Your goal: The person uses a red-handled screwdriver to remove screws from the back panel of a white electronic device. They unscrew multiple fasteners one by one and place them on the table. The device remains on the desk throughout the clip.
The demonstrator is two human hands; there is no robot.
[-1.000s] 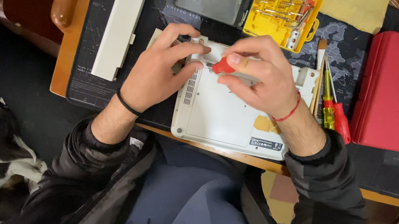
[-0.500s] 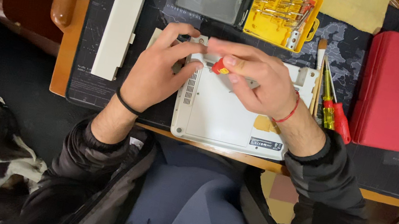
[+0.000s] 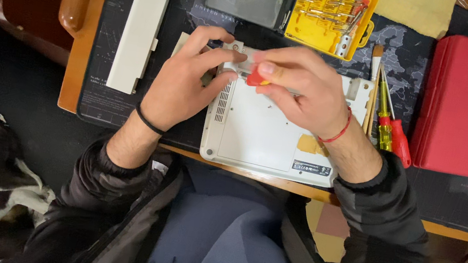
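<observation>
A small red-handled screwdriver stands on the upturned white laptop near its back edge, pinched between the fingers of the right hand — the grip closed around the handle. Just left of that grip, the left hand rests fingertips on the case, curled but holding nothing. The tip itself is hidden; keeping the shaft upright over the screw looks the surest way to avoid slipping. Beyond the grip lies a yellow bit case, to its right two larger screwdrivers and a red box.
</observation>
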